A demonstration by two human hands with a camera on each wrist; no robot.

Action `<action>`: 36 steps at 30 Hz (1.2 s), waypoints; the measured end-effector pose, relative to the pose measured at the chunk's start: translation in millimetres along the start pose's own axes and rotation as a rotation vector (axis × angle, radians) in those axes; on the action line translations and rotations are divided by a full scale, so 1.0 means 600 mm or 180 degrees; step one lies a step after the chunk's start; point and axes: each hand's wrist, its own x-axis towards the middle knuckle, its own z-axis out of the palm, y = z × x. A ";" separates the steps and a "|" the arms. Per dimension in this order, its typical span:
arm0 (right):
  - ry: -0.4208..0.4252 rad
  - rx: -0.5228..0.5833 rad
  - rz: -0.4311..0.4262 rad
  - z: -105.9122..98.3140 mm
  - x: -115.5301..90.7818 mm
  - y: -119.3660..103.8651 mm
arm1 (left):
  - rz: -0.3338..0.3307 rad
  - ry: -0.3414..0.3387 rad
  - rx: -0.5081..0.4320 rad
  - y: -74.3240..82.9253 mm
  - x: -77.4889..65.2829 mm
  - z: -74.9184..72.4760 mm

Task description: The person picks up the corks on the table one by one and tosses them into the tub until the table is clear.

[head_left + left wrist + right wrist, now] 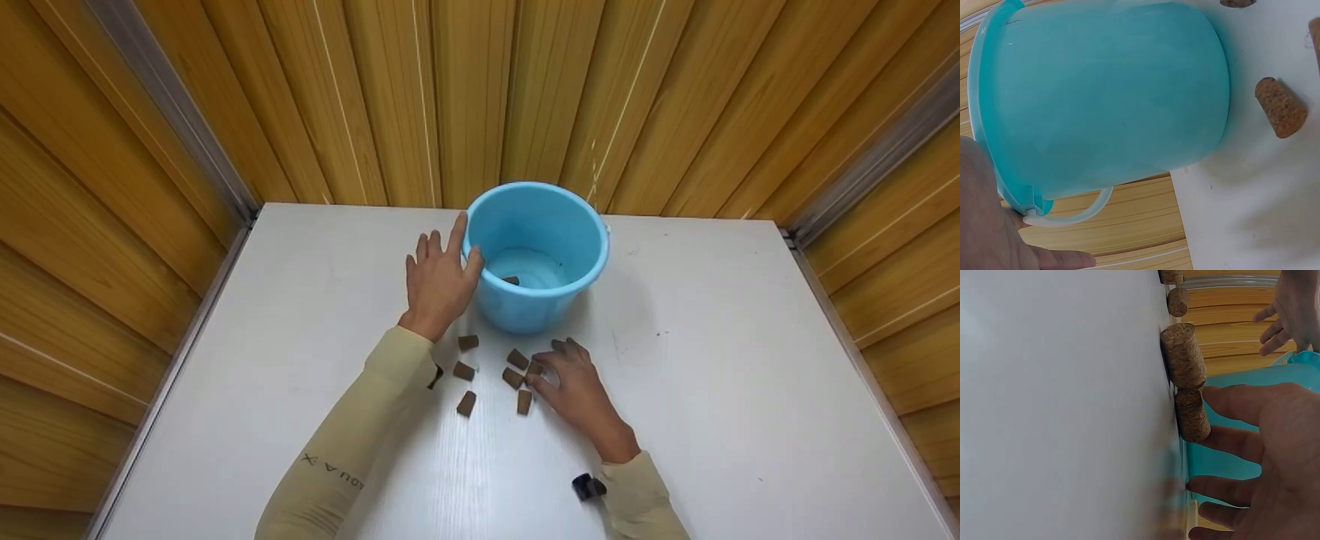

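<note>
My left hand rests at the left rim of a light blue bucket, its fingers straight and its thumb at the rim. In the left wrist view, part of that hand shows beside the rim and the white handle. My right hand pinches a tapered brown cork between thumb and index finger, low over the table. A second cork sits right against it. Inside the bucket, one cork shows near the wall.
Several more corks lie in front of the bucket, among them a left one and a near one. The white table is bounded by wood-patterned panels at the back and sides.
</note>
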 end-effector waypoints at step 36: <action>-0.0067 0.0012 -0.0025 0.004 0.002 0.001 | 0.0084 0.0041 0.0016 -0.005 0.000 0.001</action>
